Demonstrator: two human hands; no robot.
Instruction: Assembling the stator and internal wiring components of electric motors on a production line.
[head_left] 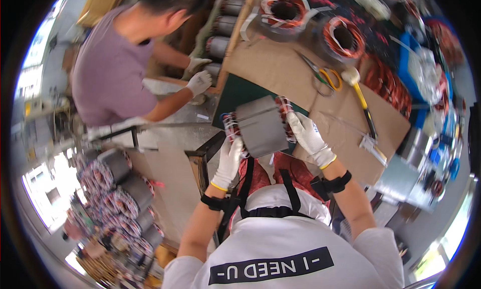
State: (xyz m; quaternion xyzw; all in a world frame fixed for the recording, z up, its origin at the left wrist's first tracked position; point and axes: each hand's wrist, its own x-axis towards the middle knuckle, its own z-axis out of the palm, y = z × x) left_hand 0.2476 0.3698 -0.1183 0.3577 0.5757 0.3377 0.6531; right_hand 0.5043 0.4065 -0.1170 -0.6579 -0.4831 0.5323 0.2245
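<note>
The biggest shape is the co-worker [112, 63] at 10 o'clock from the stator, gloved hands at a crate; a pile [138, 191] of more stators lies at 8 o'clock. The cardboard [265, 63] spreads from 12 round to 4, with the green mat [240, 91] showing beyond the stator, from about 9 to 1.

The stator [257, 127] sits between the two hands, over the near edge of the mat – whether it rests there or hangs clear, I cannot tell. Its long axis runs roughly 9 to 3, the right end a little higher in view, with wound coils jutting at both ends.

Neither hand is nearer: the left hand [230, 161] grips the 9 o'clock end from below, the right hand [306, 133] the 3 o'clock end, fingers closed in on the windings, partly hidden.

The cardboard gives bare room at 12 and 1. Smaller things bound it – the mallet [361, 95] between 2 and 3, the scissors [316, 71] between 1 and 2, the caliper [373, 150] between 3 and 4.
</note>
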